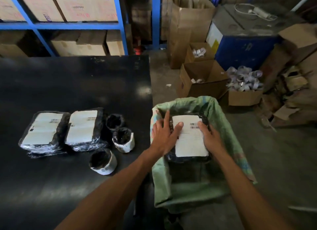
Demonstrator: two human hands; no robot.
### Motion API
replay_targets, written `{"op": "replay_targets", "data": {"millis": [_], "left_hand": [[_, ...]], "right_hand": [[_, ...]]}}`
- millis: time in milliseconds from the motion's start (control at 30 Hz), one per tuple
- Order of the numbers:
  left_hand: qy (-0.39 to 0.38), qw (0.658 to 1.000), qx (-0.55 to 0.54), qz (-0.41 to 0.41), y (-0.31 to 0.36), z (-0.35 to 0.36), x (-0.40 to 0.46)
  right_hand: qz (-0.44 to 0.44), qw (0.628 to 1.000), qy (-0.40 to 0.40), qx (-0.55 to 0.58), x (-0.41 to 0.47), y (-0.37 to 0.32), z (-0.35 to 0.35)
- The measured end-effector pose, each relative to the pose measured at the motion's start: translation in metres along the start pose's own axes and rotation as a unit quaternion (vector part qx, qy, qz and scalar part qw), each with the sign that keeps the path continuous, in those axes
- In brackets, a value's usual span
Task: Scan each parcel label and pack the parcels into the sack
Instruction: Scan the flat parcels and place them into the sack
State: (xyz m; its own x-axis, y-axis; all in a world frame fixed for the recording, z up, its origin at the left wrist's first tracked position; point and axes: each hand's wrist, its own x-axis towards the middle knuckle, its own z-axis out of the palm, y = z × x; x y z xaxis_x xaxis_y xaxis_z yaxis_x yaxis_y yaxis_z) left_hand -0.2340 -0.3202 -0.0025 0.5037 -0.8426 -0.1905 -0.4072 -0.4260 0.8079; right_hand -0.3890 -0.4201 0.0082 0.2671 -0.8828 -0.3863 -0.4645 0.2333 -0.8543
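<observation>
Left hand (163, 135): lies flat with straight, spread fingers on the left edge of the parcel in the sack, thumb reaching onto its white label.
Right hand (208, 137): grips the right edge of the same parcel, fingers curled down over the side.
Parcel in hands (188, 144): black-wrapped flat pack, white label with barcode facing up, held inside the mouth of the sack.
Sack (226, 126): green woven sack, open mouth folded outward, standing on the floor just right of the table.
Table (68, 85): black top, left of the sack.
Flat parcels (44, 130) (84, 128): two black-wrapped packs with white labels, side by side on the table's near left part, touching.
Round parcels (114, 121) (123, 139) (102, 161): three small black-wrapped rolls, two with white paper bands, clustered just right of the flat ones.
Cardboard boxes (202, 78): open cartons on the floor beyond the sack, some holding tape rolls.
Shelving (77, 25): blue rack with cartons behind the table.
</observation>
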Motion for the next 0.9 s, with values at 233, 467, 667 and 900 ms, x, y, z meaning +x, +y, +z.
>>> {"op": "replay_targets", "data": {"millis": [233, 467, 667, 900], "left_hand": [[0.097, 0.978, 0.171, -0.076, -0.021, 0.027, 0.043], [0.115, 0.983, 0.139, -0.042, -0.037, 0.028, 0.054], [0.125, 0.982, 0.139, -0.033, -0.037, 0.035, 0.058], [0.137, 0.983, 0.119, -0.022, -0.039, 0.038, 0.061]], "right_hand": [[0.097, 0.986, -0.089, -0.102, 0.05, 0.08, -0.015], [0.224, 0.927, -0.219, -0.204, 0.075, 0.162, 0.037], [0.217, 0.942, -0.206, -0.151, 0.071, 0.202, 0.08], [0.219, 0.824, -0.3, -0.428, 0.078, 0.204, 0.08]]}}
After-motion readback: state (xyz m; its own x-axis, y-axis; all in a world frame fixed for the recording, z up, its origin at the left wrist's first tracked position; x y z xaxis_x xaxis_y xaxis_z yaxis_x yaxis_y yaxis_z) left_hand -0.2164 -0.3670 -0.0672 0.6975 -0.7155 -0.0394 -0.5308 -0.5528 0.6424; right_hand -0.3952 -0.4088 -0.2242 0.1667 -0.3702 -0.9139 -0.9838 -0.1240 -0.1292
